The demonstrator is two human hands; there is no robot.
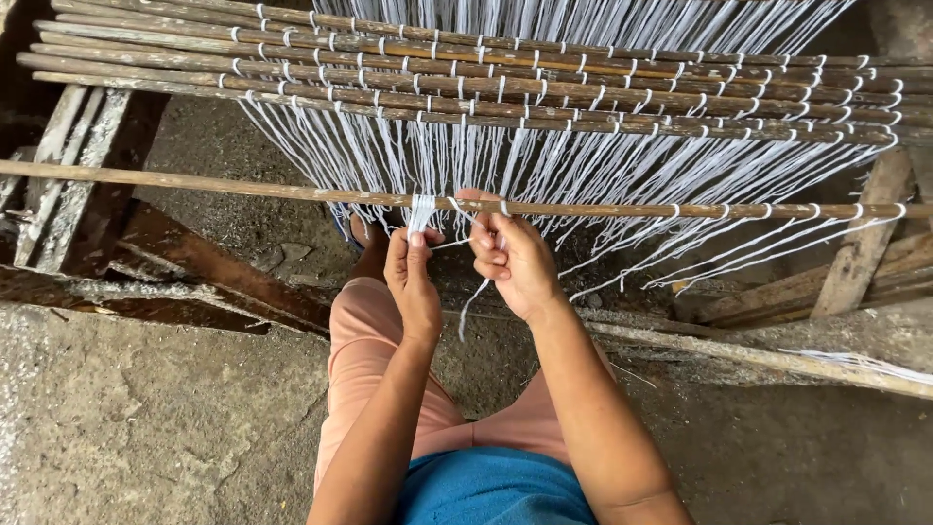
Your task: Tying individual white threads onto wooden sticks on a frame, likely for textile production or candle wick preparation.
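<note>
Nearest the head camera is a patch of blue cloth [496, 491] at the person's waist, and above it pink shorts [364, 335] over the thighs, with both bare forearms running up and away from the lens toward the loom.

The left hand [413, 277] rises almost vertically, wrist below and fingers on top, and pinches a small bundle of white yarn [421, 212] between thumb and fingertips right where it wraps the wooden rod [194, 182]. That rod is the thing the work turns on: its long axis runs left to right across the whole view, square to both forearms, and it lies just above and beyond the knuckles, touching the fingertips of both hands.

The right hand [512, 258] sits just beside the left, slightly farther right, curled shut with the fingers folded toward the palm around a single white strand [476, 297] whose loose end trails down below the hand. Its thumb end reaches up to the rod. Both hands are about equally near the rod; the left is the one directly under the wrapped bundle.

Beyond the rod, the sheet of white warp threads [544, 165] slopes up to a stack of thin bamboo sticks [583, 92], each looped by thread. A foot [362, 233] shows below the rod on the bare concrete floor [126, 428], beside weathered timber frame [855, 262] pieces.
</note>
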